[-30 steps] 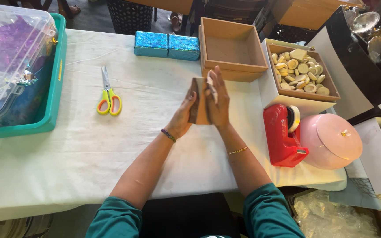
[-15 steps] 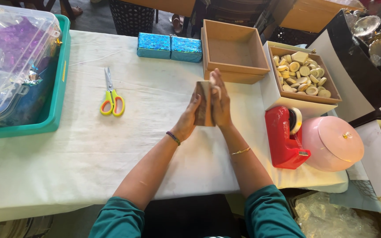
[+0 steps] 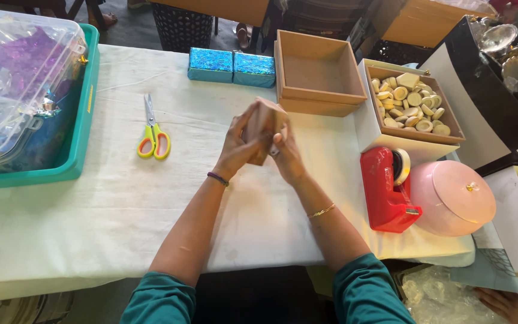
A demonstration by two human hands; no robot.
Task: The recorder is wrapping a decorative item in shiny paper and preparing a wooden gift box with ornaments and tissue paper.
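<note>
Both hands hold a small brown cardboard box (image 3: 265,122) just above the white-covered table (image 3: 91,210), at its middle. My left hand (image 3: 239,147) wraps the box's left side and my right hand (image 3: 286,155) presses its right side, fingers partly hiding it. The box is tilted, one corner pointing up. Behind it sits an open, empty brown cardboard box (image 3: 318,75). To its right is another open box of pale round pieces (image 3: 409,103).
Yellow-handled scissors (image 3: 153,133) lie to the left. A teal tray holding a clear plastic bin (image 3: 25,96) is at the far left. Two shiny blue boxes (image 3: 231,66) stand at the back. A red tape dispenser (image 3: 386,187) and pink lidded bowl (image 3: 454,195) sit right.
The hands have turned the small brown box, lifting it and tilting it so a corner points up. Nothing else on the table moved.
</note>
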